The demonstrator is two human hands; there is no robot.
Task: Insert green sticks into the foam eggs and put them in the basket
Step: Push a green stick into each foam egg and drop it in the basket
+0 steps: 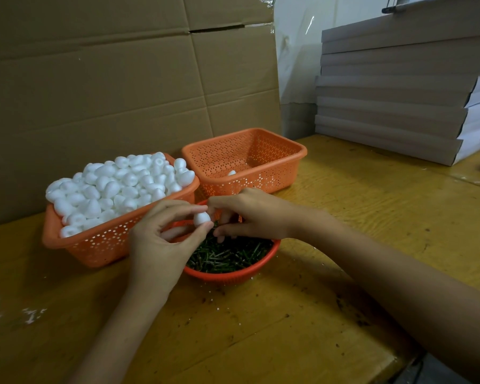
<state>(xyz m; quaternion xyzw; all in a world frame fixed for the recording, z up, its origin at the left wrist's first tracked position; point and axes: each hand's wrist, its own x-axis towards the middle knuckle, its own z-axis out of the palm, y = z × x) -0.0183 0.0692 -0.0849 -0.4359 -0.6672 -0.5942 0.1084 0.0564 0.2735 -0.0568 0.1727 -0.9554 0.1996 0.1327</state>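
Foam egg (202, 218), small and white, sat pinched between thumb and forefinger of the left hand (161, 245), just above the red bowl (233, 277) of green sticks (227, 256). The right hand (250, 214) met it from the other side, fingers curled and seemingly pinching a green stick (215, 224) at the egg's lower end, though most of that stick was hidden. Such foam looked featherlight and easily dented, so a gentle hold round its widest part seemed wise. Behind lay a full basket (94, 245) heaped with eggs and a second basket (288, 151) holding one egg (231, 172). All rested on a worn yellow table (344, 217), backed by cardboard (94, 79) and stacked boxes (399, 92).
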